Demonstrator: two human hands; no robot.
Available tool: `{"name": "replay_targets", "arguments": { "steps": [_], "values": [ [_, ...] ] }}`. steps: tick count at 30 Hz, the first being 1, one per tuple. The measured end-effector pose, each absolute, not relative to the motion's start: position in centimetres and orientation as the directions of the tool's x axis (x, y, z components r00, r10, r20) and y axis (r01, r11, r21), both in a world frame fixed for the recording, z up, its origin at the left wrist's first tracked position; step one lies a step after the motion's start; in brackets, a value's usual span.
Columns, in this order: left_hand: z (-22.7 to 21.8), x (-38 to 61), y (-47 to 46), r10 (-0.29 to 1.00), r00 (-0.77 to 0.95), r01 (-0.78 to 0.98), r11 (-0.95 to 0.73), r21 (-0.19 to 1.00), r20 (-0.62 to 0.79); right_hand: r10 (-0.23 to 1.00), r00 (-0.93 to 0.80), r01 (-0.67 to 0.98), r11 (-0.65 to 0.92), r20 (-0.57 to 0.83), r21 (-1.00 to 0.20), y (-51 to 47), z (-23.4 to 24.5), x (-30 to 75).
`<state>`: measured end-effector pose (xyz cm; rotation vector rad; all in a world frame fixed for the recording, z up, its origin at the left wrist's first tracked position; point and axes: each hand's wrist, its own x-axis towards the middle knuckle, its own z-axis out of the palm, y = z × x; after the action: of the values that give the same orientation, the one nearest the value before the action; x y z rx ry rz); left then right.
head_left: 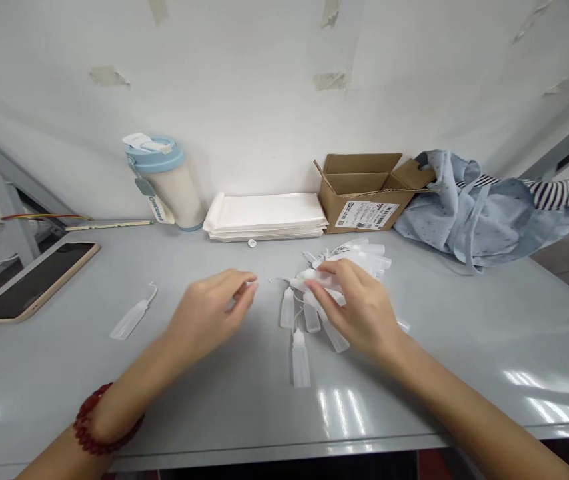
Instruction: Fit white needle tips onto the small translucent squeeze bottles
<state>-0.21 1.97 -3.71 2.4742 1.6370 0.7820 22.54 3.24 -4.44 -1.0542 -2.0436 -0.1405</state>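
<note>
My right hand (364, 303) pinches a small translucent squeeze bottle (300, 283) between thumb and fingers, over a pile. The bottle's thin curved nozzle points left, towards my left hand. My left hand (212, 310) is just left of that nozzle, holding nothing I can see; its fingers are half curled, thumb and index tips slightly apart. Under and around my right hand lies a pile of similar bottles (364, 257), partly hidden by it. One bottle (301, 363) lies at the near side of the pile. Apart on the left lies another nozzle bottle (131, 319).
A stack of white packets (267, 217) lies by the wall, a small white cap-like disc (251, 243) before it. An open cardboard box (364, 200) and blue cloth (479, 220) are at the right, a tumbler (172, 190) and phone (37, 280) at the left, on the grey table (204, 413).
</note>
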Motion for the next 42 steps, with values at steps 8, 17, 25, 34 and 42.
{"name": "replay_targets", "arguments": {
  "steps": [8,17,25,34,42],
  "values": [
    [1.5,-8.6,2.9,0.964,-0.156,0.944,0.209,0.253,-0.216,0.593,-0.263,0.861,0.5,0.761,-0.092,3.5,-4.6,22.4],
    [-0.4,-13.7,3.7,0.859,-0.336,0.93,0.367,0.006,-0.387,0.776,-0.249,0.933,0.354,0.579,-0.073,3.6,-4.6,22.3],
    [-0.8,-13.2,3.9,0.886,-0.152,0.96,0.238,0.146,-0.438,0.877,-0.224,0.961,0.27,0.424,-0.051,4.1,-4.7,22.9],
    [0.3,-6.8,3.2,0.968,0.109,0.793,0.052,0.606,-0.226,0.705,-0.403,0.837,0.542,0.583,-0.078,2.6,-3.8,22.0],
    [-1.0,-0.7,1.5,0.914,0.38,0.21,0.06,0.976,-0.138,0.701,-0.55,0.455,0.707,0.453,-0.541,-0.9,-4.2,19.9]
  ]
}}
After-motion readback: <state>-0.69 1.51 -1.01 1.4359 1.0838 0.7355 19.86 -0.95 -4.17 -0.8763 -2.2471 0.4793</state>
